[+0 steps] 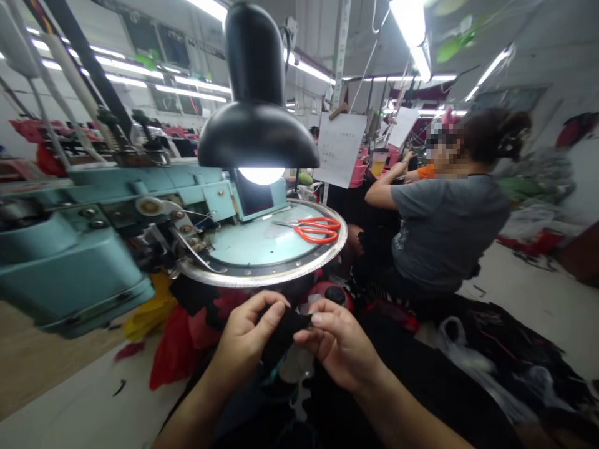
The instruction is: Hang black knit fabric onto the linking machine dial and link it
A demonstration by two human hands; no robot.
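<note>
Between my two hands a piece of black fabric [294, 324] is stretched, just below the front rim of a round machine plate [262, 249]. My left hand [255, 324] pinches its left end between thumb and fingers. At the right end, my right hand [339, 340] pinches the edge between thumb and forefinger, its other fingers curled beneath. The lower part of the fabric merges with dark cloth over the lap. Red-handled scissors [318, 229] lie on the plate, with their blades toward the left.
A black lamp [259, 134] hangs low over the plate. The teal machine body [70, 268] fills the left. Red cloth [171, 349] hangs below it. A seated person [449, 218] and a plastic bag [472, 362] are at right.
</note>
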